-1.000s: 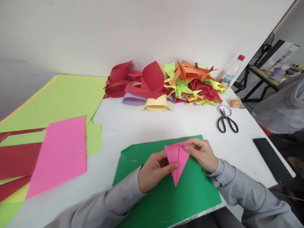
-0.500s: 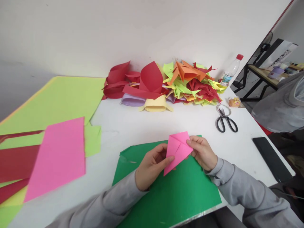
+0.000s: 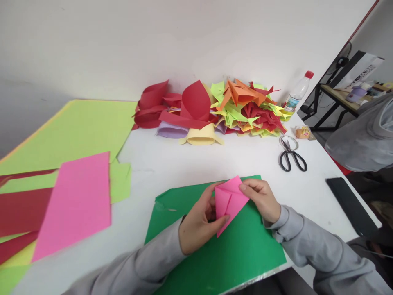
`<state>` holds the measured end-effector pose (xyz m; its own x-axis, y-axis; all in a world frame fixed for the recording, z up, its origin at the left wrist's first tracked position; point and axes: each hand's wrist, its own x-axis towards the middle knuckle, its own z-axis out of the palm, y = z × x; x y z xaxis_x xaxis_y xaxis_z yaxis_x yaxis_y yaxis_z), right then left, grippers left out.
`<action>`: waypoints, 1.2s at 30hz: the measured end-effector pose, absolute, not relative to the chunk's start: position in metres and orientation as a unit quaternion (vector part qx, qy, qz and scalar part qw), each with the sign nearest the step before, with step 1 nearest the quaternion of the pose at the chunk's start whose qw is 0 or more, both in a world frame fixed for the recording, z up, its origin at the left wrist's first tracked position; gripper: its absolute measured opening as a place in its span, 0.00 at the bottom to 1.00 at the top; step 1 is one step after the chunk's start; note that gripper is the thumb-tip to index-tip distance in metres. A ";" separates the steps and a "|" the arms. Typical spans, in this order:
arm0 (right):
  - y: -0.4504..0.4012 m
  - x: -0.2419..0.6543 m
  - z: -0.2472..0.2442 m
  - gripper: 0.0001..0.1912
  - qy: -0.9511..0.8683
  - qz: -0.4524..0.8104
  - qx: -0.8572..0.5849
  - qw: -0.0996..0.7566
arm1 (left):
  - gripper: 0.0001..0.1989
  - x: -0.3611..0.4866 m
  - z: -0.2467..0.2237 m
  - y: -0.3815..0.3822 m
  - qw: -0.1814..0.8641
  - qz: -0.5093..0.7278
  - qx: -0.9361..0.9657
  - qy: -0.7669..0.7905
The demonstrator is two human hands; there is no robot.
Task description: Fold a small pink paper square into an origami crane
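Note:
A folded pink paper [image 3: 229,201], kite-shaped with creases and a narrow slit on its face, is held above a green board [image 3: 245,250]. My left hand [image 3: 201,221] grips its left side, thumb on the front near the lower point and fingers behind. My right hand [image 3: 261,198] pinches the upper right edge between thumb and fingers. The lower tip of the paper points down toward the board.
Left lie a pink sheet [image 3: 75,200] and a large yellow-green sheet [image 3: 73,131]. Behind are red paper shapes [image 3: 196,102] and an orange folded piece [image 3: 241,93]. Right are a bottle [image 3: 297,92], scissors [image 3: 290,155] and a black phone-like slab [image 3: 351,205].
The pink paper has moved slightly down and tilted, its lower tip lower than before. My left hand has shifted a little right, its fingers now reaching up behind the paper's left edge.

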<state>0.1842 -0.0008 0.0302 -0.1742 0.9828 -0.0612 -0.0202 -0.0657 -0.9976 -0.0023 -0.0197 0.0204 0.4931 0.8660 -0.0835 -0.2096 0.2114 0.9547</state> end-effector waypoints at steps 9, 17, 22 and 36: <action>0.001 0.181 0.028 0.15 -0.514 0.520 -0.445 0.518 | 0.31 -0.009 0.026 -0.014 0.717 0.426 0.470 0.288; -0.002 0.186 0.032 0.11 -0.653 0.422 -0.447 0.441 | 0.28 -0.007 0.025 -0.014 0.673 0.457 0.481 0.328; -0.001 0.186 0.033 0.13 -0.643 0.465 -0.424 0.437 | 0.27 -0.007 0.027 -0.013 0.660 0.455 0.492 0.340; -0.002 0.186 0.030 0.14 -0.603 0.495 -0.442 0.443 | 0.24 -0.005 0.026 -0.017 0.660 0.441 0.530 0.298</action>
<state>0.1861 -0.0021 0.0301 -0.2169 0.9715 0.0956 0.0940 0.1183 -0.9885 -0.0049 -0.0173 0.0264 0.4334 0.8980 0.0752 -0.2671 0.0483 0.9625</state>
